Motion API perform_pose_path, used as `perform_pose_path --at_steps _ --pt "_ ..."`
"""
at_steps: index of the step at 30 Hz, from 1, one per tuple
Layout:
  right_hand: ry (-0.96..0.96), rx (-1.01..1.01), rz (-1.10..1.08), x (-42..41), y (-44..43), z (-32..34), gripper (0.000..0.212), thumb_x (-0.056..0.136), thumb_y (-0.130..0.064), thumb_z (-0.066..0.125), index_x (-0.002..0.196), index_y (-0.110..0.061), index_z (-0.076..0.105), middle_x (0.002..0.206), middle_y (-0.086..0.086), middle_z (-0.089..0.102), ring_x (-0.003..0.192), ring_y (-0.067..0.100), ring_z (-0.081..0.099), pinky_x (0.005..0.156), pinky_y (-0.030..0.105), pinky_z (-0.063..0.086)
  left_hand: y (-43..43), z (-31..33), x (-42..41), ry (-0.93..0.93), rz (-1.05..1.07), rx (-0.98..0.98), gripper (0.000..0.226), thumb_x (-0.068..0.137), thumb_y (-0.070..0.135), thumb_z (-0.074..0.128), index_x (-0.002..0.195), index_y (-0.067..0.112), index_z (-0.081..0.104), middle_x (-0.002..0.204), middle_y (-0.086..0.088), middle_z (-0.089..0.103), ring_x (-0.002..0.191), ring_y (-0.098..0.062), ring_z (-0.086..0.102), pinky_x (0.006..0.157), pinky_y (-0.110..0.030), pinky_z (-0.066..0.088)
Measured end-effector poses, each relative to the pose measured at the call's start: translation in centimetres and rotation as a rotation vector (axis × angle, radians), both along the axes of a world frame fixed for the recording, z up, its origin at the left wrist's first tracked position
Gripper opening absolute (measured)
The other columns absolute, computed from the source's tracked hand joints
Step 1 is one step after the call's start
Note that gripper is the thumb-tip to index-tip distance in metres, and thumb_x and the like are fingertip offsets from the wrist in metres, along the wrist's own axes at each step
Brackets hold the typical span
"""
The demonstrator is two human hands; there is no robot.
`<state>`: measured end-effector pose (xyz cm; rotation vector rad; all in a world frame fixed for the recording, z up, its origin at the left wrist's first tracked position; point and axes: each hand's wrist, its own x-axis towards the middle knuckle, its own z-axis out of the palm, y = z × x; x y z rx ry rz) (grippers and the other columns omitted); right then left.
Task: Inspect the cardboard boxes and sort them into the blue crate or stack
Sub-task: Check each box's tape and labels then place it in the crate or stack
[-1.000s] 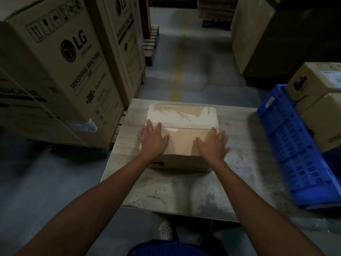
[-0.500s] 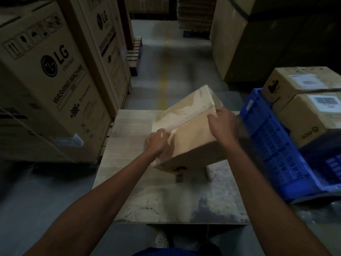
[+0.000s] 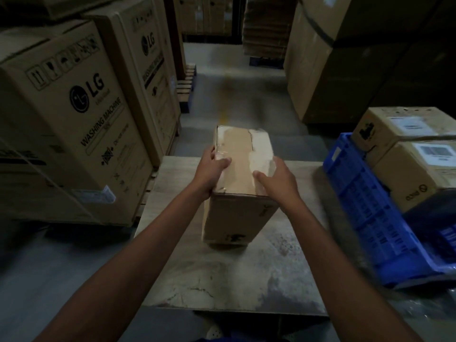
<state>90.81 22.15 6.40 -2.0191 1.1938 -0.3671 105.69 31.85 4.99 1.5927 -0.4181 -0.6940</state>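
A brown cardboard box (image 3: 237, 215) with torn tape on its upper face stands on end on the small table (image 3: 237, 275), its low end on the tabletop. My left hand (image 3: 212, 172) grips its upper left edge, thumb on the taped face. My right hand (image 3: 277, 181) grips the upper right edge, thumb on top. The blue crate (image 3: 372, 213) sits at the table's right side. Two labelled cardboard boxes (image 3: 409, 166) rest inside it, one behind the other.
Tall washing machine cartons (image 3: 64, 124) on pallets line the left side. Large cartons (image 3: 328, 65) stand at the back right. A grey floor aisle (image 3: 229, 90) runs away between them. My shoe shows below the table's near edge.
The box lay flat under both my palms a second ago. It was tipped up at the right, then turned upright on its end. Both hands moved to grip its top edges.
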Motion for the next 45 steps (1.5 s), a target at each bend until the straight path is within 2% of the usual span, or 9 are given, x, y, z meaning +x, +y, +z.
perform_pose_path --at_steps 3,6,10,15,20,27,34,41,45 --pt "-0.085 0.016 0.009 0.2 1.4 0.1 0.072 0.092 -0.037 0.072 0.152 -0.018 0.039 0.154 0.006 0.046 0.138 0.029 0.045 0.108 0.040 0.041 1.4 0.1 0.9 0.048 -0.025 0.019 0.045 0.097 0.011 0.059 0.140 0.018 0.048 0.118 0.000 0.063 0.098 -0.017 0.065 0.072 -0.029 0.056" --pt "-0.048 -0.060 0.036 -0.2 2.4 0.4 0.066 0.091 -0.038 0.073 0.148 -0.018 0.047 0.149 0.004 0.051 0.134 0.026 0.049 0.103 0.034 0.042 2.8 -0.1 0.8 -0.003 -0.038 0.093 0.041 0.098 0.016 0.059 0.138 0.019 0.050 0.126 -0.004 0.063 0.105 -0.018 0.063 0.090 -0.039 0.054" --pt "-0.008 -0.402 0.149 -1.6 3.8 -0.7 0.046 0.095 -0.037 0.067 0.137 -0.020 0.059 0.154 0.005 0.046 0.138 0.025 0.045 0.106 0.038 0.040 4.6 -1.6 -0.8 -0.872 -0.093 0.355 0.054 0.099 0.033 0.057 0.148 0.019 0.040 0.153 -0.004 0.041 0.141 -0.020 0.037 0.115 -0.040 0.034" --pt "0.227 -0.594 0.399 -1.6 4.5 -1.6 0.056 0.103 -0.049 0.037 0.149 -0.018 0.047 0.161 0.007 0.037 0.149 0.025 0.032 0.120 0.045 0.024 5.5 -1.4 -3.7 -1.144 -0.382 0.537 0.060 0.104 0.044 0.025 0.157 0.016 0.025 0.167 -0.007 0.016 0.154 -0.023 0.009 0.123 -0.051 0.018" --pt "0.300 -0.610 0.515 -2.5 3.7 -2.1 0.084 0.090 -0.061 0.003 0.155 -0.020 0.037 0.164 0.007 0.030 0.153 0.022 0.023 0.122 0.040 0.016 5.6 -0.4 -3.2 -1.143 -0.582 0.750 0.058 0.107 0.048 0.018 0.160 0.026 0.009 0.168 0.001 -0.003 0.154 -0.018 -0.005 0.123 -0.053 0.010" --pt "0.340 -0.606 0.510 -1.3 2.4 0.7 0.042 0.100 -0.047 0.042 0.133 -0.026 0.057 0.138 0.003 0.054 0.125 0.021 0.048 0.103 0.042 0.038 3.6 2.1 -2.4 -1.269 -0.516 0.692 0.041 0.103 0.040 0.039 0.137 0.019 0.047 0.147 -0.008 0.041 0.138 -0.027 0.034 0.113 -0.054 0.030" --pt "0.383 -0.520 0.479 1.9 -0.7 -1.3 0.053 0.108 -0.040 0.028 0.158 -0.021 0.026 0.168 0.008 0.017 0.155 0.027 0.011 0.120 0.047 0.025 -0.1 -0.3 0.4 -1.128 -0.514 0.724 0.055 0.108 0.040 0.025 0.159 0.021 0.017 0.168 -0.006 0.003 0.155 -0.023 0.000 0.122 -0.057 0.008" --pt "0.295 -0.578 0.432 1.8 -1.6 -0.8 0.049 0.104 -0.044 0.042 0.149 -0.024 0.041 0.157 0.005 0.038 0.144 0.024 0.034 0.111 0.050 0.035 -0.1 -0.3 0.6 -1.148 -0.427 0.659 0.057 0.105 0.044 0.032 0.157 0.023 0.022 0.167 -0.005 0.013 0.153 -0.024 0.010 0.122 -0.057 0.013" --pt "0.025 -0.131 0.060 1.8 -2.3 -1.6 0.071 0.098 -0.051 0.056 0.156 -0.019 0.029 0.160 0.008 0.035 0.143 0.031 0.038 0.112 0.048 0.035 -0.1 -1.0 1.2 -0.632 0.052 0.394 0.070 0.100 0.056 0.039 0.157 0.020 0.020 0.164 -0.006 0.024 0.149 -0.025 0.023 0.118 -0.045 0.022"
